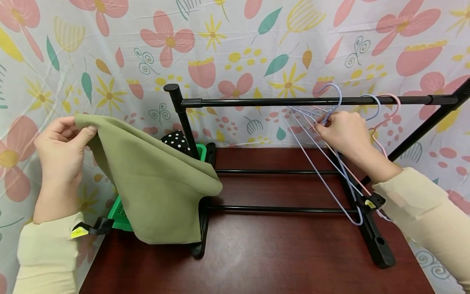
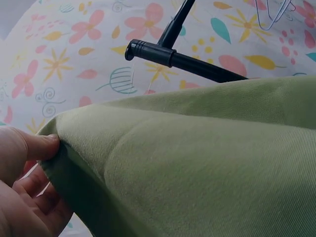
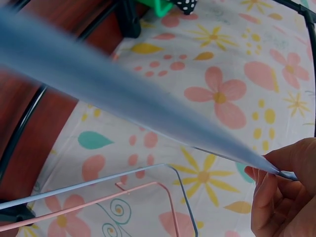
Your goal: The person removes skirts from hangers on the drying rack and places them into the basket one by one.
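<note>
A corner of an olive-green cloth (image 1: 158, 188) is pinched between the thumb and fingers of my left hand (image 1: 60, 155). The rest drapes down and right, over the rack's left end and part of a basket; in the left wrist view the cloth (image 2: 212, 163) fills the lower half. My right hand (image 1: 346, 134) grips a light blue hanger (image 1: 340, 95) just below its hook, which is at the rail. This hanger (image 3: 143, 103) looks blurred and close in the right wrist view. Beside it hang another blue hanger (image 1: 378, 107) and a pink hanger (image 1: 398, 102).
A black metal rack (image 1: 257, 102) stands on a dark red-brown table (image 1: 257, 253). At its left is a green basket (image 1: 119, 214), partly hidden by the cloth, with a black-and-white polka-dot fabric (image 1: 176, 141) in it. A flower-patterned sheet (image 1: 235, 49) hangs behind.
</note>
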`<state>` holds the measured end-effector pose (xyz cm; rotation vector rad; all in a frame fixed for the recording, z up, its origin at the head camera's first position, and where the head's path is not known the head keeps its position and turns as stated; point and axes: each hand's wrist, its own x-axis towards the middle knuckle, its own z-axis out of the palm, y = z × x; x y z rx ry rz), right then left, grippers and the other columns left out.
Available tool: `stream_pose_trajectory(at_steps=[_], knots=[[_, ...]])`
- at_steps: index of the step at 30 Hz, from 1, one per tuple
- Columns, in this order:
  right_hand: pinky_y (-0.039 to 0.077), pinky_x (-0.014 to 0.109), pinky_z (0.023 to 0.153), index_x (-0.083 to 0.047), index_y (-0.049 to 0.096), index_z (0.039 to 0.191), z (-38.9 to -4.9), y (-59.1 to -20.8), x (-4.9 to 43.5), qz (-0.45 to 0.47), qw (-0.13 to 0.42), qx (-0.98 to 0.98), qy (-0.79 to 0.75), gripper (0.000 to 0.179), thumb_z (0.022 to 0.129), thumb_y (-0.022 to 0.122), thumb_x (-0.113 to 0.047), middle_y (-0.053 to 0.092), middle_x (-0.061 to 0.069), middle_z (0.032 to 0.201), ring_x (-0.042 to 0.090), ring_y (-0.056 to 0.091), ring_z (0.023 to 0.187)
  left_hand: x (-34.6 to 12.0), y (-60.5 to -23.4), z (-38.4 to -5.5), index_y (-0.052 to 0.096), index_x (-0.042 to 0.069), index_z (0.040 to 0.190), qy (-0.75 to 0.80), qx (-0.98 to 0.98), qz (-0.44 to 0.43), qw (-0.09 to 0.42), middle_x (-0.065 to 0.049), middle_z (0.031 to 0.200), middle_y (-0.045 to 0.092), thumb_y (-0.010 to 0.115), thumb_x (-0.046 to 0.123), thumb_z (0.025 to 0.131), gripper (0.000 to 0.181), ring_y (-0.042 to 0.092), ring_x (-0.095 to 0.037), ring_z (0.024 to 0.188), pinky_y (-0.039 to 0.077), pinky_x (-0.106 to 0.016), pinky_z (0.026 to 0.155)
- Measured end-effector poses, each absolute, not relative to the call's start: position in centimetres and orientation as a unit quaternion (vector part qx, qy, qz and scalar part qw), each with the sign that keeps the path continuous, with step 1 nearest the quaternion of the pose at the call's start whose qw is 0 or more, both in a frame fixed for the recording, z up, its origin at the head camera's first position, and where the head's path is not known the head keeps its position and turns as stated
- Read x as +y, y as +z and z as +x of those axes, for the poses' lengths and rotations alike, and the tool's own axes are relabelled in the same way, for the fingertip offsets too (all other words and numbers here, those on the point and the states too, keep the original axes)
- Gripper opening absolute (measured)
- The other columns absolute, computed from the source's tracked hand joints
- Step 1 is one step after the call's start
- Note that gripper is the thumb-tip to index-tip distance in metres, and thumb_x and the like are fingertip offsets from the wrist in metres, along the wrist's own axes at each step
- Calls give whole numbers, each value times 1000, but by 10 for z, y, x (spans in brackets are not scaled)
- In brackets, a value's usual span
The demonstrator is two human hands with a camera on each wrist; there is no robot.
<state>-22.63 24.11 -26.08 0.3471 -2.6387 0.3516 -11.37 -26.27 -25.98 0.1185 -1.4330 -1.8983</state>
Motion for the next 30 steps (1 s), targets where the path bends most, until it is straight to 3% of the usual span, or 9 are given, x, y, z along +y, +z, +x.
stream_pose_trajectory(at_steps=[5,11,12,16,19,27,30], knots=[[32,39,40,-15,53,44,-226,-261,243,127,227,-958,122,35,79,56,-22,48,2,44,31,49,45,-269,-259,-112,68,-6,86,-721,-572,66,385,-5,68,68,69,-16,69,19,54,-11,51,38,-15,43],[32,39,40,-16,58,47,-224,-261,244,124,225,-959,121,32,78,56,-22,50,2,44,31,51,46,-277,-255,-109,65,-1,88,-719,-588,83,360,-4,71,67,68,-11,73,19,21,-11,31,9,-25,31],[32,39,40,-16,60,48,-224,-261,244,124,225,-959,121,31,78,57,-22,50,2,44,31,51,46,-279,-254,-109,65,0,89,-717,-592,91,356,-3,72,67,69,-10,73,19,22,-11,31,8,-25,31],[31,38,40,-15,62,50,-224,-262,245,124,223,-959,121,30,79,56,-23,50,2,43,30,50,45,-284,-251,-111,65,4,89,-703,-610,128,343,0,78,67,72,-6,72,21,48,-7,45,32,-14,36],[32,39,41,-14,63,52,-224,-263,245,125,224,-959,122,29,78,56,-22,50,2,44,32,51,46,-287,-252,-116,65,6,87,-668,-640,149,348,3,79,67,72,-5,73,19,60,-7,69,46,-11,58],[30,38,38,-14,71,60,-224,-265,247,121,218,-960,128,24,79,58,-23,53,3,46,34,53,48,-296,-257,-135,62,23,84,-483,-780,208,339,27,69,58,69,8,77,18,55,8,67,42,-8,65],[29,38,38,-14,64,51,-224,-266,247,118,221,-960,126,30,79,59,-24,50,2,43,33,51,46,-299,-256,-140,60,27,85,-457,-797,221,327,30,69,55,69,14,78,17,53,10,69,40,-8,67]])
